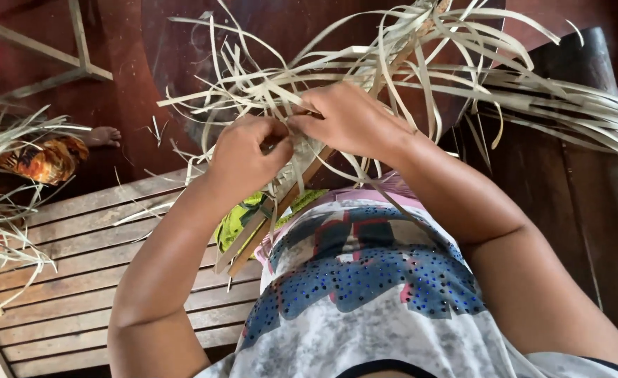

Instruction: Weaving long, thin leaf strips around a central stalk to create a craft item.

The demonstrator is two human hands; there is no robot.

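The woven strip work (302,150), a narrow band of pale flat leaf strips, sits just above the centre of the view, fastened along a slanting wooden slat (267,224) that runs from seven o'clock up toward one o'clock. Loose strip ends (463,77) fan out from it toward twelve, two and three o'clock.

The left hand (242,157) closes over the band from eight o'clock, fingers curled and thumb pressed in, pinching strips at the weave. The right hand (351,119) comes in from three o'clock, its fingers bent down onto the same spot, gripping strips; the two hands touch at the fingertips.

Below, at six o'clock, lies the person's printed grey and blue shirt (365,294). At eight o'clock is a slatted wooden floor (64,287). At nine o'clock lie more loose strips (8,231), and beside them another person's foot (102,134) and patterned orange cloth (43,161). A dark wooden post (589,210) stands at three o'clock.
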